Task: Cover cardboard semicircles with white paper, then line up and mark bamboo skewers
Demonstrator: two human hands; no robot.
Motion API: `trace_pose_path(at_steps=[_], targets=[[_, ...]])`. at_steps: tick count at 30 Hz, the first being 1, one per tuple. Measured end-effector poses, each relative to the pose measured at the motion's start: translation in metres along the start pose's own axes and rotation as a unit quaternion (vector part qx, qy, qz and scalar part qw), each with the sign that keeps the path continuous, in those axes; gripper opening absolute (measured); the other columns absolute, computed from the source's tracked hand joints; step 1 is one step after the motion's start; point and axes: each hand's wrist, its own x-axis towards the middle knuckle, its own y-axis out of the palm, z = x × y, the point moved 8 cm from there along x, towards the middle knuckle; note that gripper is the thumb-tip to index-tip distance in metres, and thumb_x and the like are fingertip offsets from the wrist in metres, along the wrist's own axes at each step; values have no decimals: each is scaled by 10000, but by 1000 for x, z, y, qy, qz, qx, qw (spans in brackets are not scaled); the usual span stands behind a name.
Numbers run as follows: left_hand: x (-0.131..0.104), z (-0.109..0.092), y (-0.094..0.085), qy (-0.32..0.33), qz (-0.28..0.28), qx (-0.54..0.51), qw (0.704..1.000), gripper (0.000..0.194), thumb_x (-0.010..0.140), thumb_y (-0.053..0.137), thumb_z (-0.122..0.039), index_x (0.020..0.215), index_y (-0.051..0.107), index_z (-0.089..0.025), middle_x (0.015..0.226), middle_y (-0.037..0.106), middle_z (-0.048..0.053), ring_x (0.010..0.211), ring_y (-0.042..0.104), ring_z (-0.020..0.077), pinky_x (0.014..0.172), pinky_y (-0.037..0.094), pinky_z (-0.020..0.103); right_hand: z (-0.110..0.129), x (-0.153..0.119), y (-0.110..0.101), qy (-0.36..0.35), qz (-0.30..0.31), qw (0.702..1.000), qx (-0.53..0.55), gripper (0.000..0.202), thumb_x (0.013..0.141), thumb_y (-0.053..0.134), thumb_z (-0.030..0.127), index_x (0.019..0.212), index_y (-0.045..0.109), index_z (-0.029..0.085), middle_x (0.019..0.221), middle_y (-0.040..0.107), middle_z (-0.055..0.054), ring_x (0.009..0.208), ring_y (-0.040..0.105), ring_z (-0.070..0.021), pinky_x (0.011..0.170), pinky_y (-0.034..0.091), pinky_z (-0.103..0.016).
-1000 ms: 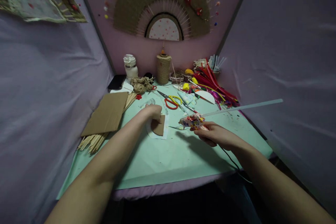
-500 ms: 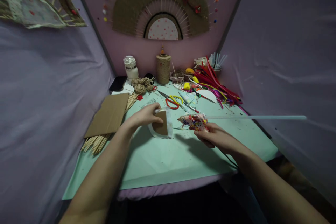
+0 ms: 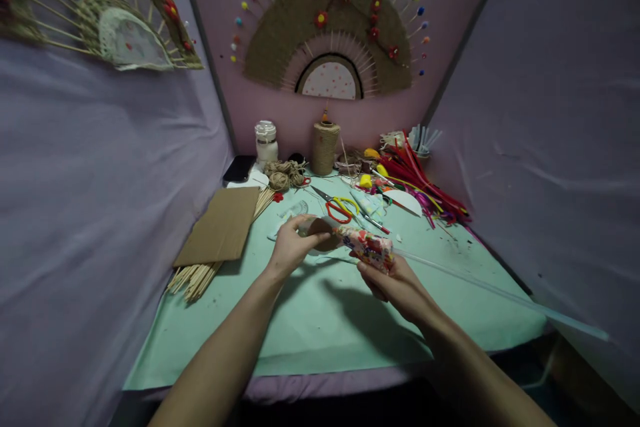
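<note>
My left hand [image 3: 295, 243] pinches a small cardboard piece [image 3: 320, 232] with a pale cloth edge, held above the middle of the table. Wrapped round the handle of a floral-patterned glue gun [image 3: 367, 248] is my right hand [image 3: 393, 283]. The gun's nozzle end meets the right side of the cardboard piece; whether they touch cannot be made out. A long translucent glue stick [image 3: 500, 290] sticks out of the gun's back, slanting down to the right.
Scissors [image 3: 339, 208] lie behind my hands. A cardboard sheet [image 3: 220, 225] rests on thin sticks [image 3: 196, 280] at left. Along the back stand a white jar [image 3: 267, 142] and a twine spool [image 3: 325, 148]; red pipe cleaners [image 3: 425, 177] lie at back right.
The glue gun has come up to the cardboard piece, its glue stick now tilting downward. The cardboard piece has been tipped flatter. The camera view has shifted left and up.
</note>
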Motion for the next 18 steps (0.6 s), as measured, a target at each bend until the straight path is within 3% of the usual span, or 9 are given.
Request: trace_pose_path(at_steps=[6, 13, 18], targets=[[-2, 7, 7, -20, 31, -33, 999, 319, 591, 751, -406, 743, 640, -148, 642, 608, -28, 636, 554, 146, 593, 419, 247, -3, 4, 8, 1, -10, 1000, 16, 371, 760, 645, 529, 719, 476, 201, 521, 401, 68, 451, 322, -77, 424, 249, -232], [-3, 11, 18, -5, 101, -59, 993, 254, 760, 584, -379, 853, 648, -151, 825, 695, 21, 770, 624, 175, 705, 478, 267, 0, 5, 2, -19, -36, 999, 11, 404, 768, 633, 556, 670, 450, 210, 493, 391, 67, 431, 315, -77, 414, 237, -236], [-5, 5, 14, 57, 63, 31, 996, 239, 796, 534, -354, 886, 663, -174, 864, 706, 6, 835, 632, 182, 758, 472, 264, -6, 9, -3, -21, -74, 997, -16, 425, 770, 625, 577, 663, 453, 204, 514, 413, 54, 444, 330, -78, 419, 241, -237]])
